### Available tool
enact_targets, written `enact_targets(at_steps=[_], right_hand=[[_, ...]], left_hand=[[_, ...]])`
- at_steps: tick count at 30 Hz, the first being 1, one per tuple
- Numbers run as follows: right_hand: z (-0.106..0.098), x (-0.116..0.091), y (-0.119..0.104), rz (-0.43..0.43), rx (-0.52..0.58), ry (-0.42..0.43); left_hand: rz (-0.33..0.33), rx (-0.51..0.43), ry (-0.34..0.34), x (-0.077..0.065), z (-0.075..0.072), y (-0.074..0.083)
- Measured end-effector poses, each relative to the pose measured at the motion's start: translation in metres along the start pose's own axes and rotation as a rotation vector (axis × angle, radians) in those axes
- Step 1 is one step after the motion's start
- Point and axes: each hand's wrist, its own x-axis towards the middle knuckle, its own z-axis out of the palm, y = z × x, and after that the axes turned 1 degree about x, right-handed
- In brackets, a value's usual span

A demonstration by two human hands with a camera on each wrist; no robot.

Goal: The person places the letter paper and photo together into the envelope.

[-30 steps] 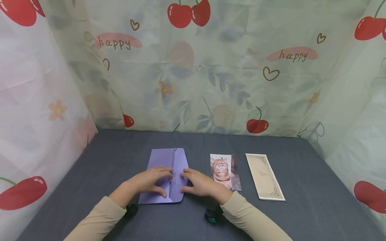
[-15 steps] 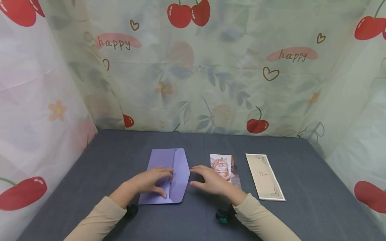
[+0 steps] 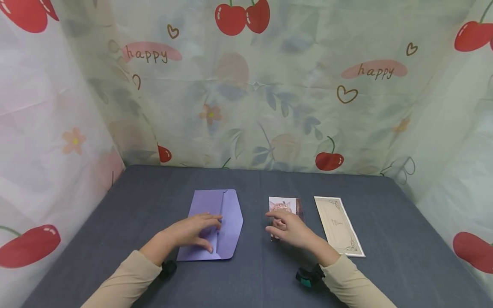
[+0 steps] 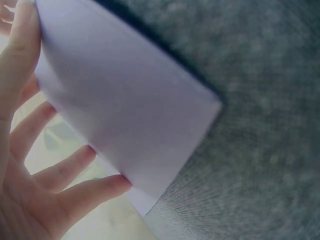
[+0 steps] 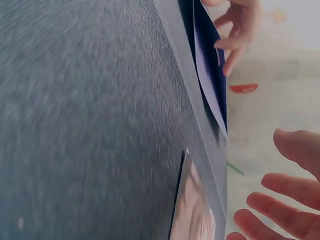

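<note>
A purple envelope [image 3: 231, 231] lies on the dark table, its long flap folded out to the right. My left hand [image 3: 194, 231] rests on the envelope's left part with fingers spread; in the left wrist view the fingertips press on its lilac surface [image 4: 135, 100]. My right hand [image 3: 294, 231] hovers over a cat photo card [image 3: 283, 202] and covers much of it. In the right wrist view the fingers [image 5: 280, 187] are apart, with nothing between them, above the card [image 5: 192, 207].
To the right of the cat card lies a long cream card with an ornate border [image 3: 336, 222]. The dark cloth-covered table [image 3: 231, 286] is bounded at the back and sides by a cherry-print curtain [image 3: 258, 98].
My right hand has left the envelope's flap and moved right, over the cat card. The flap has spread a little farther to the right. My left hand has stayed put.
</note>
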Motion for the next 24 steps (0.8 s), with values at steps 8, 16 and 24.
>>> enact_targets(at_steps=[8,16,24], right_hand=[[-0.011,-0.011,0.015,0.092,0.09,0.076],[-0.025,-0.02,0.03,0.286,0.035,0.185],[-0.034,-0.027,0.044,0.495,0.055,0.241]], left_hand=[[0.004,0.002,-0.003,0.0,-0.001,0.0],[-0.021,-0.007,-0.014,0.0,-0.001,0.002],[-0.025,-0.009,-0.018,0.0,-0.001,0.001]])
